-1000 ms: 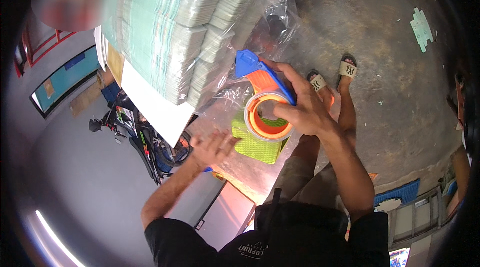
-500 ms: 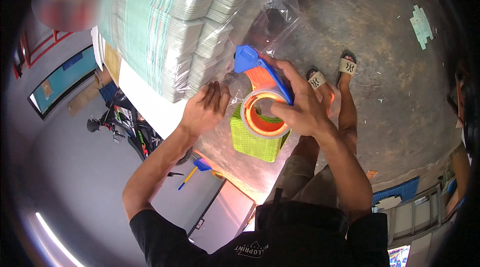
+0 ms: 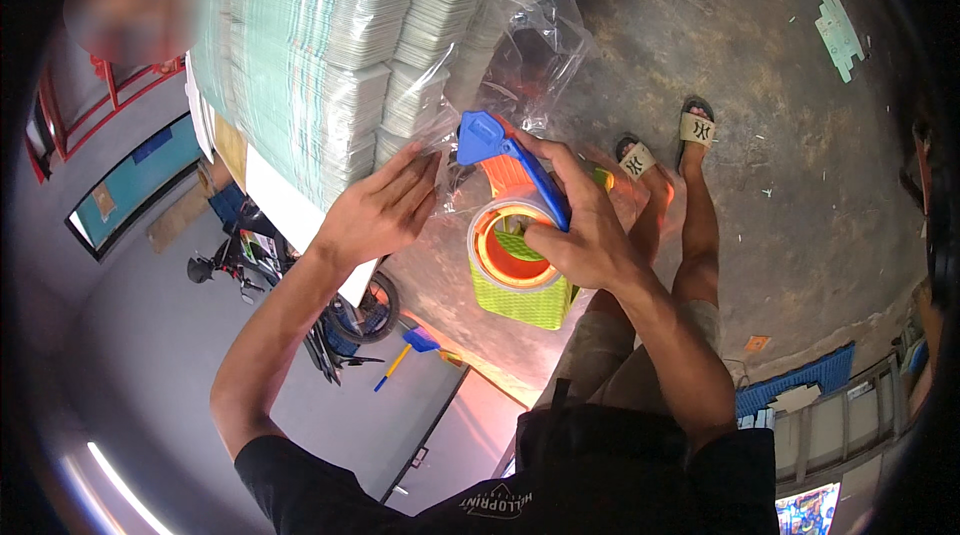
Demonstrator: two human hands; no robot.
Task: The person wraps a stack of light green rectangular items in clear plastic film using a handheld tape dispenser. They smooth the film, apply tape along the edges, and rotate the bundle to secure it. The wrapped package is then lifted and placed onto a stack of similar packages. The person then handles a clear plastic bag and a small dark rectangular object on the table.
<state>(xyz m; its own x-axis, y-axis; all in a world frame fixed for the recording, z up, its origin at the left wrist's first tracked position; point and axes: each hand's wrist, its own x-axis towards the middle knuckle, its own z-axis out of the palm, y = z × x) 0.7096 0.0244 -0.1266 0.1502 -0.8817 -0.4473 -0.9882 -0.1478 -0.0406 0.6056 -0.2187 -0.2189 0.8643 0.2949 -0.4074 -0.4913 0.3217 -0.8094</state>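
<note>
Stacks of flat pale-green and white cards or folded paper (image 3: 290,65), wrapped in clear plastic film (image 3: 545,45), stand on a white table (image 3: 283,220). My left hand (image 3: 375,210) lies along the near end of the bundle, fingers stretched out against the film; its thumb is hidden. Gripped in my right hand (image 3: 590,230) is a tape dispenser (image 3: 510,175) with a blue head and an orange body, carrying a wide roll of clear tape. The dispenser's head is close to the film, just right of my left fingertips. Whether tape touches the film I cannot tell.
Below the dispenser stands a lime-green woven stool or basket (image 3: 520,303). A motorbike (image 3: 350,315) and a blue dustpan (image 3: 421,339) are at the left. Green scraps (image 3: 838,35) lie on the concrete floor. A person with a blurred face is at the upper left.
My left hand has shifted left, and its curled fingers have straightened along the film. My right hand has moved the tape dispenser slightly left and nearer to me.
</note>
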